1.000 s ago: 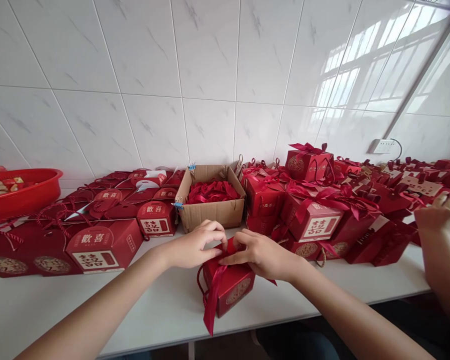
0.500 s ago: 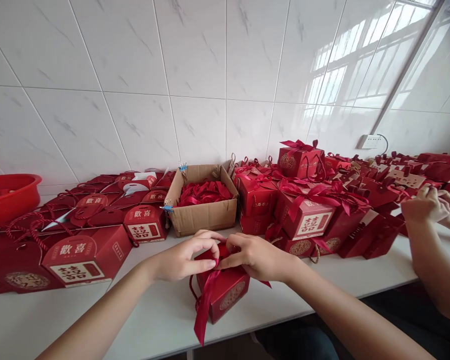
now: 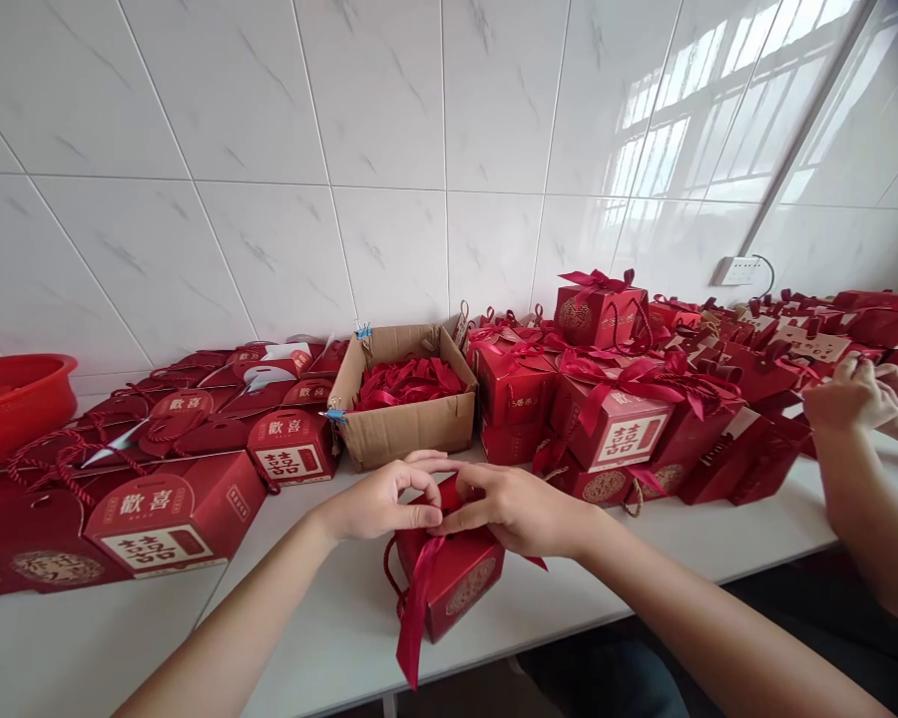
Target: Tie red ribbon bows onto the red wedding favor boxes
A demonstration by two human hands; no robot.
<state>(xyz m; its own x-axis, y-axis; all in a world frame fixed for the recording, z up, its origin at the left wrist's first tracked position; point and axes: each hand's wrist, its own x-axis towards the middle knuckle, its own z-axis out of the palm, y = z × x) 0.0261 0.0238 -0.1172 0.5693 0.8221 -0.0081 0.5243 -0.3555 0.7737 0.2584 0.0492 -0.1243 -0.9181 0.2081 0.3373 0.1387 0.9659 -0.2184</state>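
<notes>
On the table [image 3: 329, 638], left hand [image 3: 385, 499] and right hand [image 3: 520, 509] still pinch ribbon [image 3: 417, 608] atop box [image 3: 460, 583].

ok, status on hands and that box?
Left hand and right hand pinch ribbon atop gift box. Upright near table edge. Close behind, cardboard box; another person's hands far right.

The small red cardboard gift box [image 3: 460, 583] nearest carried a faint gold round medallion on its side, and a dark red satin ribbon [image 3: 414, 623] hung over it. Farther back, the open brown corrugated carton [image 3: 408, 431] was filled with red ribbon strips [image 3: 408, 379]. At left, the flat red paper boxes [image 3: 172, 509] bore cream labels with red characters. The glossy white wall tiles [image 3: 269, 150] showed grey veining.
</notes>
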